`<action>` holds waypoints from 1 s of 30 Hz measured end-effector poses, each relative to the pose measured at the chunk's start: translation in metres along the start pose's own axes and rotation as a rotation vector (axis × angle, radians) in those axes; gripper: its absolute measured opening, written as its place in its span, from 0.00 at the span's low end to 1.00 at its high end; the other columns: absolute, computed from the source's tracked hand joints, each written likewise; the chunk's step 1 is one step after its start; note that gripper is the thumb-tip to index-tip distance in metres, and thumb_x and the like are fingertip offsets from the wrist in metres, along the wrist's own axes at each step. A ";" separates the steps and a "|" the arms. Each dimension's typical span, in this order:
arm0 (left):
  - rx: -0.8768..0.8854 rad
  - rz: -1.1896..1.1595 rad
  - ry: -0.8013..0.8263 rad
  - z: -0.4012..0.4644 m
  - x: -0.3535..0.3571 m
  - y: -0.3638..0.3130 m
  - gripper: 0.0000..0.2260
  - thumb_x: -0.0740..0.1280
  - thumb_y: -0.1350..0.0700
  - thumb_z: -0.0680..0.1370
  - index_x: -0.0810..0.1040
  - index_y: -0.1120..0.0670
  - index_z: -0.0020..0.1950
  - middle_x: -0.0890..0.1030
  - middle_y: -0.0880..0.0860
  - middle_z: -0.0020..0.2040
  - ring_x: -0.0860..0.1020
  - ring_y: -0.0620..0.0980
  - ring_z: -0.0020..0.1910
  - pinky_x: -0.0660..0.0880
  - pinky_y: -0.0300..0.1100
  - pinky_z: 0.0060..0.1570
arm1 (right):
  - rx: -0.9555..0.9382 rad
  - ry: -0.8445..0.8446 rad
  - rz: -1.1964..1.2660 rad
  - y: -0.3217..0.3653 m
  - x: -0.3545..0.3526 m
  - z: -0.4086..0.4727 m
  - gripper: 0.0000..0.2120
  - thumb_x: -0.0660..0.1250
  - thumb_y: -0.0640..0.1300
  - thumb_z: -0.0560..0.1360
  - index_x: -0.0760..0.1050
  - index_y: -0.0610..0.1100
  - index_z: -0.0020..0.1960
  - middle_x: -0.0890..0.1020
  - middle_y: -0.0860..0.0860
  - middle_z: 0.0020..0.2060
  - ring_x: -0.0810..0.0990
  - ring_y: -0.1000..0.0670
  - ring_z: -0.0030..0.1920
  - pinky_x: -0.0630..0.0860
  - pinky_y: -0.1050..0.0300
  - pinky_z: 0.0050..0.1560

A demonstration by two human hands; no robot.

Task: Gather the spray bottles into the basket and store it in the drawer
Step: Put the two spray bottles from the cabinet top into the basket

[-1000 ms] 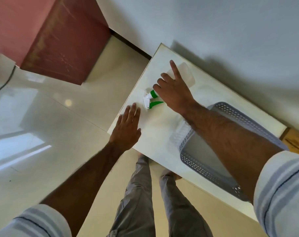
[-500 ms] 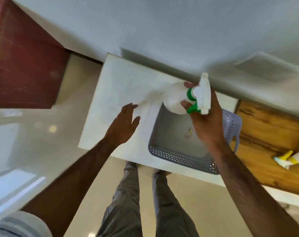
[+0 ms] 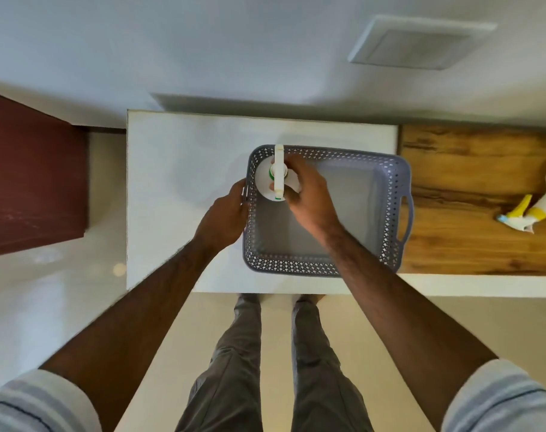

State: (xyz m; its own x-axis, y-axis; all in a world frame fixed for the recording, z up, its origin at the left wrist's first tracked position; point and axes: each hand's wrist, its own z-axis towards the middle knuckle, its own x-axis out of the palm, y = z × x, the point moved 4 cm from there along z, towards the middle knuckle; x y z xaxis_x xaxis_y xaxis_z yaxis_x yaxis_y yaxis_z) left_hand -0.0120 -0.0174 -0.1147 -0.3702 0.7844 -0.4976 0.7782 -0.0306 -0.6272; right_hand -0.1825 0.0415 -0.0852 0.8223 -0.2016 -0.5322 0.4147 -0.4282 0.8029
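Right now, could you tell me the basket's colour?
Greyish-blue basket with perforated walls, head view.

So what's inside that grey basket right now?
One white spray bottle with a green collar stands in the basket's far left corner, the right hand on it. The visible floor is bare; the arm covers part.

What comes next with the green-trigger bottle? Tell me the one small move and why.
Probably let go of it. The green-trigger spray bottle stands upright inside the basket's left corner, the right hand gripping it while the left hand steadies the rim. The yellow-trigger spray bottle lies on the wooden top, ungathered.
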 end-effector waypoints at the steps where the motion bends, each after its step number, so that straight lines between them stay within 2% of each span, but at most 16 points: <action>1: -0.010 -0.015 0.005 0.000 0.001 -0.001 0.22 0.58 0.51 0.84 0.62 0.50 0.77 0.82 0.56 0.63 0.83 0.59 0.54 0.79 0.55 0.58 | 0.015 -0.002 0.001 -0.003 0.001 0.000 0.22 0.72 0.36 0.73 0.75 0.46 0.65 0.81 0.50 0.63 0.77 0.44 0.64 0.75 0.39 0.61; 3: -0.021 0.006 0.006 0.000 0.001 -0.001 0.22 0.58 0.51 0.84 0.62 0.51 0.77 0.81 0.56 0.64 0.83 0.59 0.55 0.78 0.54 0.59 | 0.042 0.003 -0.017 -0.006 0.001 -0.001 0.22 0.74 0.38 0.73 0.75 0.46 0.65 0.80 0.51 0.63 0.76 0.46 0.65 0.75 0.41 0.61; 6: 0.008 0.113 -0.005 -0.001 0.000 -0.005 0.22 0.56 0.48 0.84 0.62 0.52 0.77 0.80 0.56 0.66 0.80 0.59 0.61 0.73 0.47 0.54 | 0.029 0.012 -0.062 -0.008 0.001 -0.002 0.23 0.74 0.39 0.73 0.75 0.47 0.67 0.79 0.53 0.65 0.74 0.48 0.67 0.74 0.45 0.63; 11: 0.005 0.145 -0.058 -0.013 0.003 -0.009 0.25 0.58 0.45 0.82 0.61 0.52 0.77 0.71 0.54 0.74 0.73 0.58 0.70 0.72 0.57 0.64 | 0.017 0.066 -0.084 -0.010 0.003 -0.001 0.28 0.73 0.38 0.73 0.72 0.47 0.71 0.76 0.51 0.69 0.71 0.47 0.71 0.71 0.45 0.68; 14: -0.018 0.445 -0.265 -0.035 0.005 -0.014 0.20 0.63 0.53 0.80 0.68 0.57 0.71 0.73 0.57 0.68 0.73 0.60 0.65 0.72 0.58 0.58 | 0.017 0.055 0.009 -0.010 -0.011 -0.012 0.32 0.74 0.33 0.70 0.70 0.45 0.72 0.74 0.48 0.69 0.71 0.46 0.71 0.71 0.47 0.70; 17: 0.000 0.562 -0.373 -0.063 0.019 -0.031 0.11 0.63 0.54 0.79 0.72 0.56 0.60 0.76 0.57 0.57 0.75 0.58 0.54 0.71 0.55 0.51 | 0.008 -0.006 0.045 -0.021 -0.049 -0.036 0.30 0.69 0.31 0.71 0.69 0.42 0.71 0.74 0.46 0.69 0.71 0.46 0.70 0.68 0.50 0.72; 21: 0.195 0.546 -0.300 -0.090 0.078 -0.074 0.07 0.63 0.57 0.79 0.75 0.55 0.56 0.78 0.55 0.53 0.76 0.55 0.51 0.70 0.47 0.51 | -0.016 -0.173 0.022 -0.060 -0.133 -0.081 0.25 0.68 0.30 0.72 0.71 0.36 0.69 0.75 0.42 0.66 0.74 0.44 0.68 0.70 0.45 0.71; 23: 0.310 0.535 -0.223 -0.094 0.120 -0.109 0.08 0.62 0.58 0.78 0.75 0.54 0.56 0.78 0.53 0.53 0.77 0.55 0.51 0.72 0.49 0.52 | 0.018 -0.261 -0.023 -0.090 -0.182 -0.107 0.24 0.68 0.31 0.73 0.71 0.37 0.68 0.74 0.42 0.65 0.74 0.44 0.68 0.71 0.47 0.70; 26: 0.425 0.574 -0.110 -0.087 0.189 -0.174 0.11 0.60 0.57 0.77 0.76 0.54 0.58 0.78 0.54 0.56 0.77 0.56 0.53 0.73 0.54 0.53 | 0.106 -0.378 -0.171 -0.144 -0.258 -0.146 0.24 0.69 0.33 0.72 0.72 0.40 0.67 0.73 0.43 0.65 0.72 0.44 0.68 0.71 0.50 0.70; 30: 0.568 0.747 -0.022 -0.064 0.261 -0.252 0.16 0.57 0.55 0.77 0.74 0.56 0.63 0.76 0.57 0.63 0.76 0.58 0.57 0.72 0.51 0.54 | 0.305 -0.425 -0.469 -0.218 -0.333 -0.170 0.28 0.71 0.38 0.71 0.70 0.45 0.69 0.68 0.43 0.70 0.69 0.40 0.68 0.69 0.44 0.68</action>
State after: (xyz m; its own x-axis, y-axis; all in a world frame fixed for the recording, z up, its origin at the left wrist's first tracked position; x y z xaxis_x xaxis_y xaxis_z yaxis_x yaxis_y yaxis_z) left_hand -0.2720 0.2342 -0.0486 0.1114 0.4283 -0.8967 0.4564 -0.8236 -0.3367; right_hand -0.4805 0.3519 -0.0373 0.3336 -0.2352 -0.9129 0.5093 -0.7699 0.3845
